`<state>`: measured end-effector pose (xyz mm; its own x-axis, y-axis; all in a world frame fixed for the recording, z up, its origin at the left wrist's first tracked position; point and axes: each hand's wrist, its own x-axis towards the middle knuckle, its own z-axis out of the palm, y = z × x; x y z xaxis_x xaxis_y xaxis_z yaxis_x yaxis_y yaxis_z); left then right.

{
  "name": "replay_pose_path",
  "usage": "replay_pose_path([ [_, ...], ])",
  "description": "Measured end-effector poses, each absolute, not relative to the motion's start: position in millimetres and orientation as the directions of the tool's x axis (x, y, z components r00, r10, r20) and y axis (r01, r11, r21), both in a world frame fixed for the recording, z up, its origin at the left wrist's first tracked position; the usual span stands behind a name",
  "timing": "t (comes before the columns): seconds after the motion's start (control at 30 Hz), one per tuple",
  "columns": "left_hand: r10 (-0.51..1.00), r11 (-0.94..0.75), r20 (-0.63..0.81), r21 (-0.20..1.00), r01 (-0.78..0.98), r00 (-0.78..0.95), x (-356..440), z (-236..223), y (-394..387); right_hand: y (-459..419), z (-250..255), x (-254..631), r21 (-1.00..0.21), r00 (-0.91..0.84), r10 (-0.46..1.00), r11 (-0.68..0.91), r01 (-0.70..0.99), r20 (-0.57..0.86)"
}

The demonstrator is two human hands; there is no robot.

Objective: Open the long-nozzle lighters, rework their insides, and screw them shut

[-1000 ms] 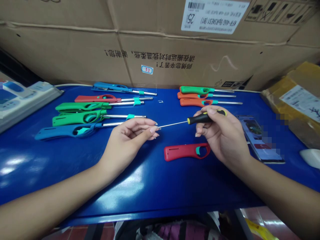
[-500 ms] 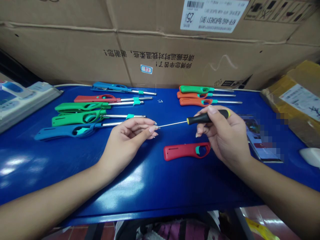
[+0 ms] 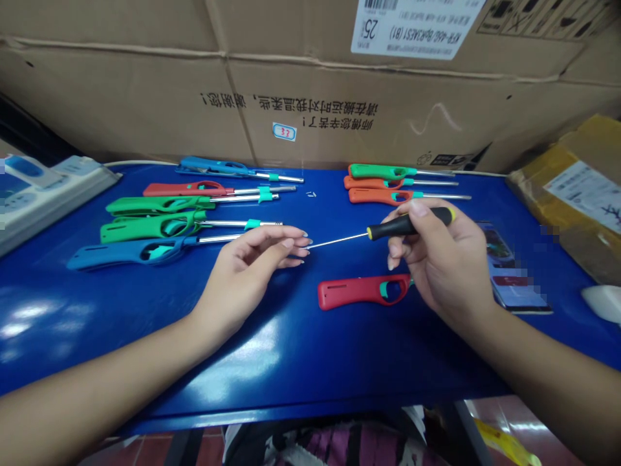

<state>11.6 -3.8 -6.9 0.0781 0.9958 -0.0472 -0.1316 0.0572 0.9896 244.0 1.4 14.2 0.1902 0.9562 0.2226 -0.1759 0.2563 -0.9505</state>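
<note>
My right hand [image 3: 436, 259] is closed round the black and yellow handle of a screwdriver [image 3: 395, 226], its thin shaft pointing left. At the shaft's tip, my left hand [image 3: 250, 268] has its fingers drawn together against the thumb. Whatever small thing lies between those fingertips is too small to make out. Below the screwdriver, a red gas lighter [image 3: 352, 292] with a green trigger lies on the blue table; my right hand hides its front end. Several tiny screws [image 3: 311, 194] lie farther back.
Several long-nosed lighters lie in a row at the left, among them a blue one [image 3: 129, 254] and a green one [image 3: 150, 228]. At the back right are more, including an orange lighter [image 3: 378, 196]. A phone [image 3: 519, 291], power strip [image 3: 48, 194] and cardboard box [image 3: 310, 84] surround the area.
My right hand and the screwdriver have shifted slightly to the right. My left thumb has slid back from the fingertips. The red lighter stays in place.
</note>
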Motion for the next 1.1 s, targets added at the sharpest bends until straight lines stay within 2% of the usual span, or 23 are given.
replay_pose_path([
  [0.13, 0.991, 0.017, -0.018, 1.000, 0.015, 0.135, 10.9, -3.9, -3.6, 3.7, 28.9, 247.4, -0.911, 0.254, 0.905, 0.385, -0.145, 0.342],
  [0.2, 0.982, -0.021, -0.001, 0.994, 0.111, 0.189, 10.9, -2.7, -4.0, 3.7, 39.6, 248.2, -0.888, 0.227, 0.877, 0.451, -0.087, 0.423],
  [0.3, 0.965, -0.115, 0.059, 0.971, 0.210, 0.255, 10.8, -3.6, -5.1, 0.5, 56.2, 244.3, -0.858, 0.134, 0.848, 0.506, 0.084, 0.513],
  [0.43, 0.936, -0.265, 0.152, 0.898, 0.352, 0.318, 8.6, -7.7, -6.4, -4.4, 70.9, 229.1, -0.751, 0.005, 0.790, 0.580, 0.315, 0.613],
  [0.57, 0.860, -0.436, 0.221, 0.788, 0.435, 0.461, 5.6, -9.2, -9.1, -4.4, 70.8, 213.9, -0.715, -0.063, 0.781, 0.597, 0.364, 0.621],
  [0.73, 0.747, -0.597, 0.272, 0.674, 0.434, 0.606, 4.8, -11.7, -15.5, -3.8, 61.5, 207.3, -0.727, -0.046, 0.793, 0.579, 0.369, 0.608],
  [1.1, 0.693, -0.645, 0.274, 0.648, 0.405, 0.666, 3.0, -21.0, -12.4, -6.1, 53.9, 202.4, -0.769, -0.094, 0.833, 0.541, 0.340, 0.545],
])
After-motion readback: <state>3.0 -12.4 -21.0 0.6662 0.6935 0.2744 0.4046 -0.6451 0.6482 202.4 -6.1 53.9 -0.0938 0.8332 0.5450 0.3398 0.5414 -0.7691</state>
